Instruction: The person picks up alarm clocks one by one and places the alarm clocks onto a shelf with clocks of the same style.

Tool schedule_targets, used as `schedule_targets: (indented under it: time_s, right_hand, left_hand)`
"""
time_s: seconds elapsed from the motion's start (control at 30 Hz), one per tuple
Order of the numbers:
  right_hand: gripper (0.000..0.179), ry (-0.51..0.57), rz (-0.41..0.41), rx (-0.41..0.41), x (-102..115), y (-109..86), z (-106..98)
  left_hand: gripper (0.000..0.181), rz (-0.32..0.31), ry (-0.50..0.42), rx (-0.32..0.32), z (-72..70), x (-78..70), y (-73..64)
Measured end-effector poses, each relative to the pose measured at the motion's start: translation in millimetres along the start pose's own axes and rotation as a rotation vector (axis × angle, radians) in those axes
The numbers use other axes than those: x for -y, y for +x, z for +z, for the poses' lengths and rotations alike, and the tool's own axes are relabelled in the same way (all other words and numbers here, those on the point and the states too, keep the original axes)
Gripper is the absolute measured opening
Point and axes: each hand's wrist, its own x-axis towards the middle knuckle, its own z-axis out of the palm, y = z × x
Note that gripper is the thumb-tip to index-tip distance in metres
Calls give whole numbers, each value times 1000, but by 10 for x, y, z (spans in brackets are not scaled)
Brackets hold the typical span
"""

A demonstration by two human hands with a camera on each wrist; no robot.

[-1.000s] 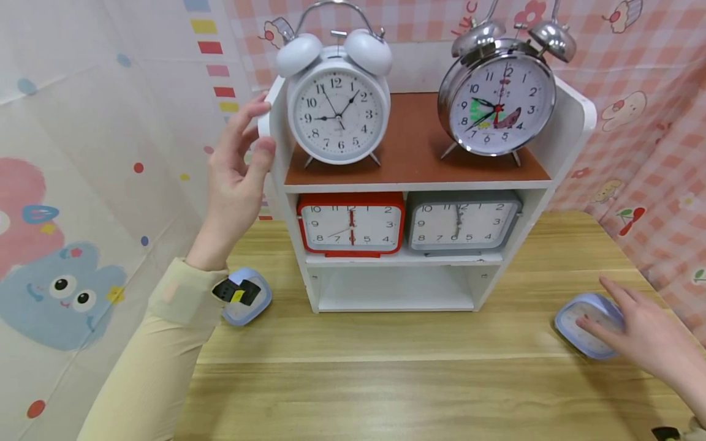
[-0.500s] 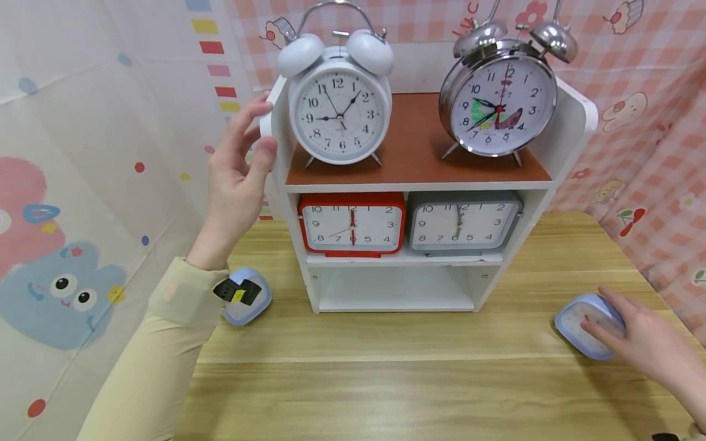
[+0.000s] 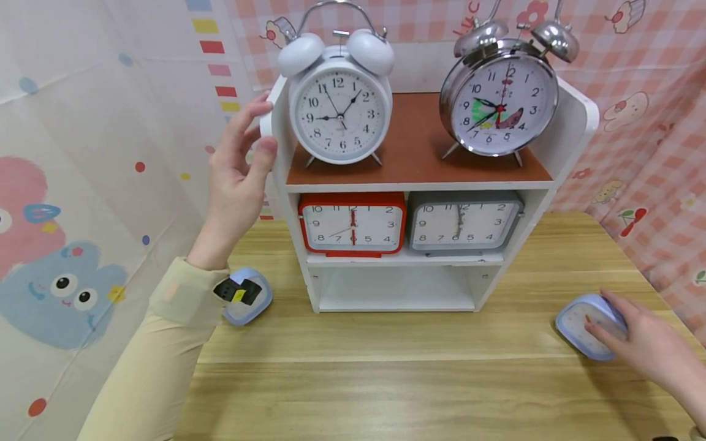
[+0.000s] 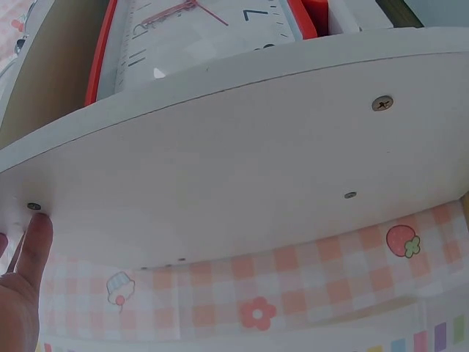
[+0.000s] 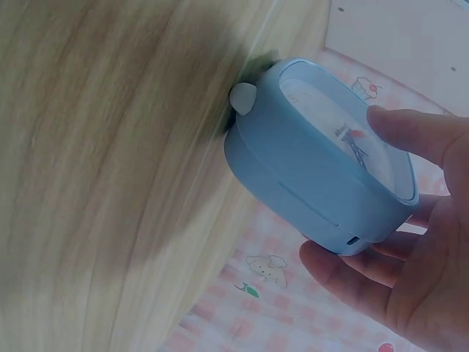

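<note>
My left hand (image 3: 237, 168) rests against the left side panel of a white shelf (image 3: 419, 187), fingertips at its upper edge. In the left wrist view a fingertip (image 4: 37, 227) touches the outer face of that panel (image 4: 220, 169). On the right, my right hand (image 3: 656, 343) holds a small light-blue alarm clock (image 3: 587, 327) at the tabletop. The right wrist view has the thumb over the face of this blue clock (image 5: 293, 161), the other fingers behind it. A second light-blue clock (image 3: 248, 312) lies beside my left wrist, partly covered by it.
A white twin-bell clock (image 3: 339, 116) and a silver twin-bell clock (image 3: 502, 107) stand on the shelf's brown top. Below them sit a red clock (image 3: 353, 223) and a grey clock (image 3: 463, 223). Patterned cloth (image 3: 651, 122) hangs behind the wooden table (image 3: 386, 380).
My right fingers have come down from above the blue clock and closed around its edge, thumb on its face. The left hand stays at the shelf panel.
</note>
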Motion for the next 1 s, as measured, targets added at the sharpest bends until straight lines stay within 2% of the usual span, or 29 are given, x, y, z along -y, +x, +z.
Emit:
schedule_targets:
  time_s: [0.17, 0.47, 0.73, 1.0]
  right_hand:
    - [75, -4, -24, -51, -12, -21, 24]
    - [72, -1, -24, -61, -5, -24, 30]
    - [71, 10, -42, -103, 10, -20, 55]
    - [67, -26, -119, -186, 165, -60, 62]
  left_hand:
    - [49, -2, -1, -2, 1, 2, -3]
    - [51, -3, -1, -2, 6, 1, 2]
    - [48, 0, 21, 0, 5, -1, -1]
    - [51, -7, 7, 1, 8, -7, 0]
